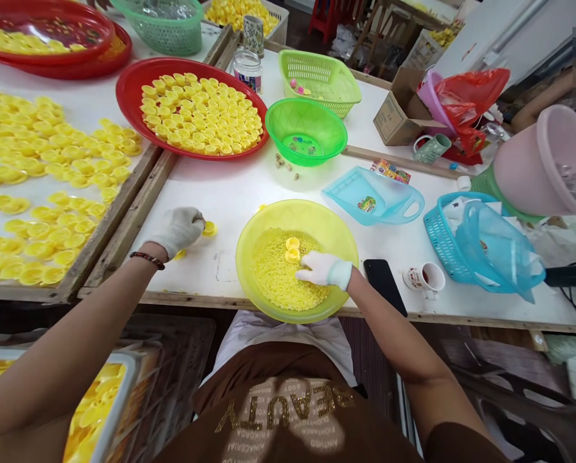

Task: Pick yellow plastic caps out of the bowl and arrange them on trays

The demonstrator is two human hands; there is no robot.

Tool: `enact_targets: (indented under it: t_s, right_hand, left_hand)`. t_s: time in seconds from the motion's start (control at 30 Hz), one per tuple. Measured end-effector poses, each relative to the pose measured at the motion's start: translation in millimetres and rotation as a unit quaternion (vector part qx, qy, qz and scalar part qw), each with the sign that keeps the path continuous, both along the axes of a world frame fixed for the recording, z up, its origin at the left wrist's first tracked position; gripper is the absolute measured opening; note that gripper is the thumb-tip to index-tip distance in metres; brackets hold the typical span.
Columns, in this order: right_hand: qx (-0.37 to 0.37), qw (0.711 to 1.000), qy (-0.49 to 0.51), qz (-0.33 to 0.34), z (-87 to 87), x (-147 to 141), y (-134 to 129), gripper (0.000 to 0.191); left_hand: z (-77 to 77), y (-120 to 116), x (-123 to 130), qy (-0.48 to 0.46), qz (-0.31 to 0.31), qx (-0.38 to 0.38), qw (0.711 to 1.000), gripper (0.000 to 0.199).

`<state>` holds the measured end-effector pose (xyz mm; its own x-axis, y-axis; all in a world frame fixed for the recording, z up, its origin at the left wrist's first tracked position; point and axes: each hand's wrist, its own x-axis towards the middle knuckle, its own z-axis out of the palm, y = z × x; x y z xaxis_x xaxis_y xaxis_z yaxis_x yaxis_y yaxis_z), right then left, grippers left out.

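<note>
Although the left hand point(182, 230) pinches a yellow cup point(210, 228), whether the right hand point(321, 269) grips pellets point(277, 280) is unclear

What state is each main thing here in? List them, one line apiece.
Left hand: gloved, pinching a small yellow cup
Right hand: gloved, inside the yellow bowl; grip unclear
Yellow bowl: upright, part-filled with yellow pellets
Pair of yellow cups: open side up
Red tray: spread with yellow cups
Green bowl: upright
Phone: lying flat
Cardboard box: open
White mug: upright
</note>
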<state>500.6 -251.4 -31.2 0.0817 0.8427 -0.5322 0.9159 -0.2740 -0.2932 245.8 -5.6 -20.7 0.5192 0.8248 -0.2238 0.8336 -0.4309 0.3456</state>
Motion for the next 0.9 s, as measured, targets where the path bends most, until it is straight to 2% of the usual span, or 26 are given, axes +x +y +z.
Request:
enact_targets:
  t_s: [0.07, 0.17, 0.27, 0.37, 0.43, 0.5, 0.6, 0.73, 0.8, 0.9]
  right_hand:
    - [-0.011, 0.998, 0.044, 0.04, 1.0, 1, 0, 0.029]
    - [-0.011, 0.993, 0.096, 0.069, 5.6, 6, -7, 0.016]
    - [0.035, 0.988, 0.145, 0.032, 11.8, 12, -10, 0.012]
    - [0.144, 0.975, 0.162, -0.039, 15.5, 13, 0, 0.013]
    - [0.199, 0.969, 0.135, -0.061, 14.0, 11, 14, 0.015]
    - [0.216, 0.968, 0.111, -0.067, 9.5, 8, 29, 0.014]
    - [0.213, 0.97, 0.096, -0.068, 3.8, 9, 42, 0.016]
    - [0.225, 0.97, 0.065, -0.071, 8.6, 18, 29, 0.022]
    - [0.19, 0.98, 0.037, -0.053, 12.8, 21, 16, 0.026]
    - [0.097, 0.995, 0.009, -0.018, 13.1, 20, -2, 0.023]
  left_hand:
    - [-8.0, -1, -6, 0.016, -0.008, -0.002, 1.0, 0.018]
    - [-4.9, -15, 1, -0.013, -0.013, 0.039, 0.999, 0.026]
    - [10.8, -43, 33, -0.111, -0.076, 0.071, 0.988, 0.031]
    - [24.5, -75, 76, -0.201, -0.169, 0.027, 0.965, 0.028]
    - [26.7, -89, 101, -0.208, -0.189, -0.01, 0.96, 0.029]
    - [23.7, -96, 116, -0.191, -0.184, -0.027, 0.964, 0.03]
    - [14.6, -95, 124, -0.147, -0.178, -0.031, 0.972, 0.031]
    - [2.0, -91, 131, -0.067, -0.202, -0.046, 0.976, 0.032]
    - [-3.7, -92, 138, -0.041, -0.204, -0.059, 0.976, 0.03]
    - [-9.7, -92, 151, -0.018, -0.202, -0.086, 0.975, 0.026]
